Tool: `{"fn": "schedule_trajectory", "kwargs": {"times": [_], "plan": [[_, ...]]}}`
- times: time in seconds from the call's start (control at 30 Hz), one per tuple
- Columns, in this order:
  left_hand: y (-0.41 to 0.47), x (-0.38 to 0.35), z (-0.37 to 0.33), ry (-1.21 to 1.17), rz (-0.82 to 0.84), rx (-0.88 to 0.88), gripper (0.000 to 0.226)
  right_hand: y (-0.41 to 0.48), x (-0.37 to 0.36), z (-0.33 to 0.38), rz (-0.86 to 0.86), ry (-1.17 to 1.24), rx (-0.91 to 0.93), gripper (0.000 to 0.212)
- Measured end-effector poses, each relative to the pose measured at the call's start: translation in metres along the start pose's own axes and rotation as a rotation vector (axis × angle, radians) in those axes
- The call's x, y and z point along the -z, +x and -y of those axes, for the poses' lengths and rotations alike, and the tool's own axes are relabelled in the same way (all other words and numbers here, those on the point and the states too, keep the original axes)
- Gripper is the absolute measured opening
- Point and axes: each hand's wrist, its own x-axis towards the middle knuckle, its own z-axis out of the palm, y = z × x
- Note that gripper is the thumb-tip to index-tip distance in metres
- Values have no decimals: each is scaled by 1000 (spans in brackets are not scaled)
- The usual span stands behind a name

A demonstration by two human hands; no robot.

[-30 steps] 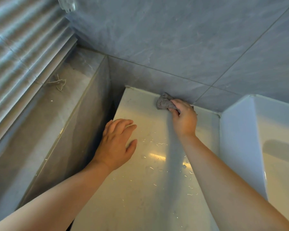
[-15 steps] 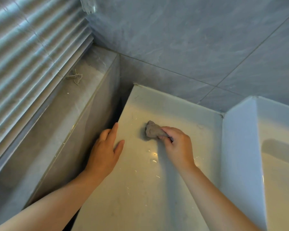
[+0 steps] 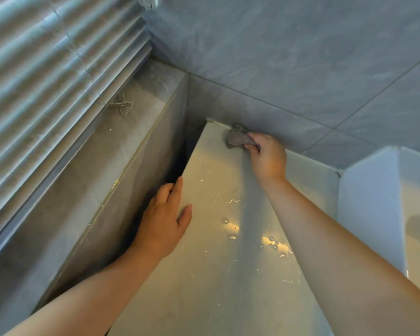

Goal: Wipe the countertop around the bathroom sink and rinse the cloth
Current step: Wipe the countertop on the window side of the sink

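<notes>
One grey cloth (image 3: 235, 139) sits at the far left corner of the worktop (image 3: 204, 275), touching the tiled wall (image 3: 301, 69). The right hand (image 3: 267, 156) has its grip curled round the cloth. The left hand (image 3: 164, 219) rests on the worktop's left edge, its grip spread. Water drops (image 3: 273, 243) shine near the worktop's middle; the white sink (image 3: 371, 214) adjoins its right side.

Your right arm reaches forward from the lower right, nearly straight. Your right hand (image 3: 267, 157) is knuckles-up, fingers curled round a wadded cloth (image 3: 235, 139). Your left arm enters from the lower left, forearm angled inward. Your left hand (image 3: 164, 221) lies palm-down on the counter (image 3: 216, 282) edge, fingers straight, thumb spread.
</notes>
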Motion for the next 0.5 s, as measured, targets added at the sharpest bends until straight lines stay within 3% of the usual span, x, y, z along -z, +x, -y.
{"fn": "schedule_trajectory", "kwargs": {"times": [0.4, 0.5], "plan": [[-2, 7, -7, 17, 44, 18, 64, -76, 2, 17, 56, 89, 86, 27], [-10, 11, -10, 30, 24, 35, 58, -95, 16, 30, 170, 182, 23, 24]]}}
